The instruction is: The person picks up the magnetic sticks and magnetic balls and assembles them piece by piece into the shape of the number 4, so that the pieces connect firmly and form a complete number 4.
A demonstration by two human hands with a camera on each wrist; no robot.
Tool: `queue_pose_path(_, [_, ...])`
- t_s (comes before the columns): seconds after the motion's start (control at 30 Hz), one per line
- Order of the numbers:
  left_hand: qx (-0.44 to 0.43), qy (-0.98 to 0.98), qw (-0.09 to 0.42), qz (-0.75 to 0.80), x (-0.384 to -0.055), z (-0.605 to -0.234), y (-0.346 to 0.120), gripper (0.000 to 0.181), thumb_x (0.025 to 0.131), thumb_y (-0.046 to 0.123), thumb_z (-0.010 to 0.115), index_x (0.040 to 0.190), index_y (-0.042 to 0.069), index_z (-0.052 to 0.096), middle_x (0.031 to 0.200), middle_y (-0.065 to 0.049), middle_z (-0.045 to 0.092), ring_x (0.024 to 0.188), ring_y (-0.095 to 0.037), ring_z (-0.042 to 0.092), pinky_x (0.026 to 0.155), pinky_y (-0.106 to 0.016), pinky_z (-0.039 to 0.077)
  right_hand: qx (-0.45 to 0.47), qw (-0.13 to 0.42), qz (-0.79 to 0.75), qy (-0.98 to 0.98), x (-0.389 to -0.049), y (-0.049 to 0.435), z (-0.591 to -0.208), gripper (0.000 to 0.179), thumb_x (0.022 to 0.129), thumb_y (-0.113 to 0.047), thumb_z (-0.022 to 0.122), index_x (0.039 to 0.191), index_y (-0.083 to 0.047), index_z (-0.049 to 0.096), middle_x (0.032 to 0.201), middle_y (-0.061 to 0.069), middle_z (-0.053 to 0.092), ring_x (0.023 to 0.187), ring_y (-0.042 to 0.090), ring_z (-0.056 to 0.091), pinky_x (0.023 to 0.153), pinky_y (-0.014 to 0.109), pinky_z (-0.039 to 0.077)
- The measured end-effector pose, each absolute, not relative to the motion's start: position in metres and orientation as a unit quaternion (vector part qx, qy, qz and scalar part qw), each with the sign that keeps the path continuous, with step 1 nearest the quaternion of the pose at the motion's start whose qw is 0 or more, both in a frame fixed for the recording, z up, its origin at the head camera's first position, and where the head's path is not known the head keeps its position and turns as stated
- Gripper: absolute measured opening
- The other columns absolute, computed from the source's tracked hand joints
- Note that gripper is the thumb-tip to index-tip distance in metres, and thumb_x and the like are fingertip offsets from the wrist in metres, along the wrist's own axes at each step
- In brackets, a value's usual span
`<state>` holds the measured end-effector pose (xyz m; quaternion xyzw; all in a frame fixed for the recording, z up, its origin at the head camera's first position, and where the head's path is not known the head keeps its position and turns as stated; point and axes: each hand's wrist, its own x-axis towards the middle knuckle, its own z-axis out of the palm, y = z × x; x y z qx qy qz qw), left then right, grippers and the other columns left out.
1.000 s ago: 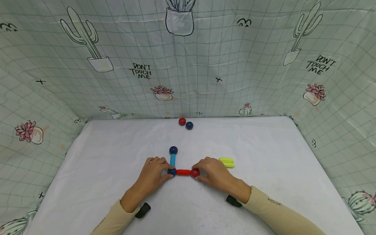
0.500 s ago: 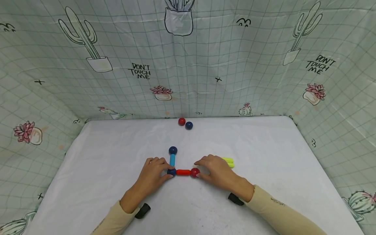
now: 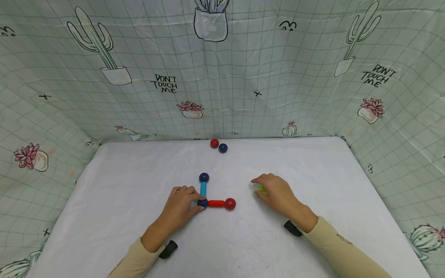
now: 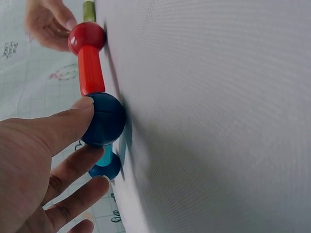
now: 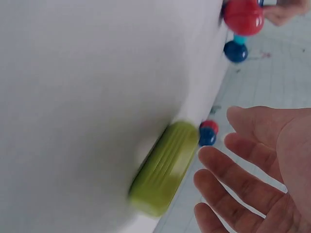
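Note:
My left hand [image 3: 178, 205] pinches a dark blue ball [image 4: 104, 120] between thumb and fingers, at the corner of an L-shaped set of toy pieces on the table. From that ball a red stick [image 3: 216, 203] runs right to a red ball [image 3: 230, 204]. A light blue stick [image 3: 203, 189] leads away to a second dark blue ball [image 3: 204, 177]. Over to the right, my right hand [image 3: 277, 195] hovers with spread fingers above the yellow-green sticks [image 5: 165, 170]. A gap shows between hand and sticks in the right wrist view; the head view mostly hides the sticks.
A loose red ball [image 3: 214, 143] and a loose dark blue ball [image 3: 223, 148] lie close together at the white table's [image 3: 146, 166] back edge. Behind and beside the table hangs a printed cloth [image 3: 229, 69] with a grid pattern.
My right hand has let go of the red ball and moved right, over the yellow-green sticks. The left hand keeps its pinch on the corner ball, and the L-shape stays in place.

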<state>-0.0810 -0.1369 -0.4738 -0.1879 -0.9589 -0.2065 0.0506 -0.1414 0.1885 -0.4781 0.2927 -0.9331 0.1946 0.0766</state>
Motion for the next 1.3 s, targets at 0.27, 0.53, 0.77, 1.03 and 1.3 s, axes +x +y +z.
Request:
queue_pose_path(0.27, [-0.197,-0.957,0.063,-0.202,-0.08,-0.475,-0.137,0.028,0.081,0.016,0.093,0.107,0.014,0.084,0.089,0.001,0.067,0.093,-0.021,0.064,0.094,-0.047,0.046,0.268,0.069,0.186,-0.943,-0.145,0.206,-0.478,0.024,0.087,-0.004,0.084,0.111,-0.005,0.08,0.108,0.008,0.078,0.098,0.031,0.072,0.082,0.049,0.059])
queue_pose_path(0.53, [-0.194,-0.955,0.059,-0.214,-0.08,-0.474,-0.138,0.028,0.082,0.016,0.092,0.108,0.013,0.084,0.09,0.002,0.067,0.094,-0.024,0.064,0.095,-0.048,0.046,0.254,0.05,0.177,-0.949,-0.149,0.215,-0.48,0.02,0.086,-0.004,0.085,0.106,-0.006,0.082,0.101,0.007,0.079,0.09,0.028,0.071,0.073,0.043,0.058])
queue_pose_path(0.77, [-0.195,-0.956,0.059,-0.211,-0.08,-0.475,-0.138,0.028,0.081,0.017,0.093,0.108,0.015,0.084,0.09,0.004,0.067,0.093,-0.021,0.063,0.095,-0.047,0.046,0.262,0.033,0.174,-0.949,-0.154,0.216,-0.478,0.018,0.086,-0.008,0.087,0.104,-0.006,0.082,0.097,0.006,0.079,0.087,0.026,0.07,0.073,0.042,0.057])
queue_pose_path(1.03, [-0.193,-0.955,0.058,-0.217,-0.081,-0.475,-0.138,0.028,0.082,0.019,0.093,0.108,0.016,0.085,0.09,0.006,0.066,0.089,-0.018,0.061,0.096,-0.046,0.046,0.27,0.023,0.17,-0.947,-0.159,0.215,-0.476,0.019,0.087,-0.008,0.086,0.105,-0.005,0.081,0.098,0.007,0.078,0.091,0.028,0.071,0.076,0.044,0.059])
queue_pose_path(1.3, [-0.191,-0.956,0.059,-0.213,-0.08,-0.475,-0.138,0.027,0.081,0.018,0.093,0.107,0.016,0.085,0.09,0.006,0.066,0.089,-0.018,0.061,0.095,-0.046,0.046,0.28,0.014,0.153,-0.948,-0.165,0.212,-0.476,0.02,0.086,-0.007,0.087,0.104,-0.003,0.08,0.098,0.008,0.077,0.092,0.029,0.071,0.076,0.045,0.059])
